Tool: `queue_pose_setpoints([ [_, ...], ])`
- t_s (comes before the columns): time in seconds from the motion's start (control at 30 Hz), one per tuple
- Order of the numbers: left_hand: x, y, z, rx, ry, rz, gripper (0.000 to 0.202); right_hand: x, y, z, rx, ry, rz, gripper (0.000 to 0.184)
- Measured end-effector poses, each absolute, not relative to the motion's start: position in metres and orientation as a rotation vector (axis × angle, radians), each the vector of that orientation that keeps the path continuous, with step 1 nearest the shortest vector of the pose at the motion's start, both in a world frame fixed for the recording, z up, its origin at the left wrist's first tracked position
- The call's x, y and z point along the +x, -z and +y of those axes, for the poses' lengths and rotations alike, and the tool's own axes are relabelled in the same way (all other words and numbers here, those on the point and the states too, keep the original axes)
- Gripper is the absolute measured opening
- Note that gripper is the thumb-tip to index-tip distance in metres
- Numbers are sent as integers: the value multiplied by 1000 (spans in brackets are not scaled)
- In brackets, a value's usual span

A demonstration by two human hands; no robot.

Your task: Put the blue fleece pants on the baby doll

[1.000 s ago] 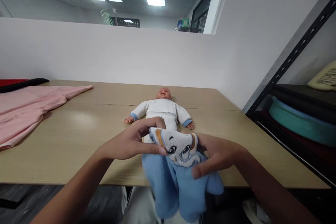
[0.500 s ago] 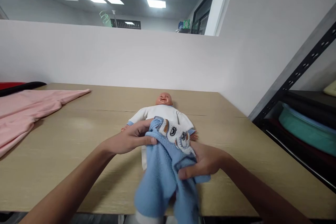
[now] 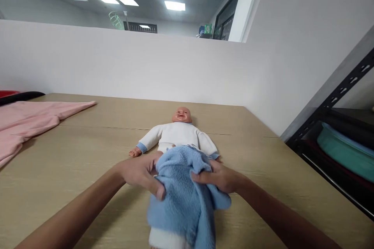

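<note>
Head-worn view, single camera, directed forward and downward over the surface (image 3: 87, 155) from its near side. The left hand (image 3: 140, 173) and right hand (image 3: 223, 179) lie close to the lens at lower centre, with forearms (image 3: 84, 208) entering from the bottom corners. The baby doll (image 3: 179, 134) appears farther off, its head away from the viewer. A white partition (image 3: 131, 66) crosses the background; ceiling lights (image 3: 174, 6) occupy the upper frame.
</note>
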State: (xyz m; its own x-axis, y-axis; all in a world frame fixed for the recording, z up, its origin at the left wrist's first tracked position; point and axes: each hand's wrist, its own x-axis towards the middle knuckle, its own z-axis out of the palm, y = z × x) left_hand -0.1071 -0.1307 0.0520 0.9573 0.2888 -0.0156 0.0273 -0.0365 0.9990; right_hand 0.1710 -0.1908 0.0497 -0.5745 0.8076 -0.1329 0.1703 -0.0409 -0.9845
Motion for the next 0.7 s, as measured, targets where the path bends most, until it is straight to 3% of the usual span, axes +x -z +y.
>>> queue_pose_setpoints([
  [0.23,-113,-60,-142,1691,-358,308,38,163,-71,-196,-717,-1858,-1980,73],
  [0.43,-125,-65,-175,1478,-63,158,59,157,-62,-215,-785,-2029,-1683,69],
  [0.57,-130,-53,-199,1395,-287,265,49,148,-61,-230,-805,-1926,-1705,59],
  [0.7,-135,-34,-227,1302,-441,466,51,136,-62,-245,-719,-1959,-1720,68],
])
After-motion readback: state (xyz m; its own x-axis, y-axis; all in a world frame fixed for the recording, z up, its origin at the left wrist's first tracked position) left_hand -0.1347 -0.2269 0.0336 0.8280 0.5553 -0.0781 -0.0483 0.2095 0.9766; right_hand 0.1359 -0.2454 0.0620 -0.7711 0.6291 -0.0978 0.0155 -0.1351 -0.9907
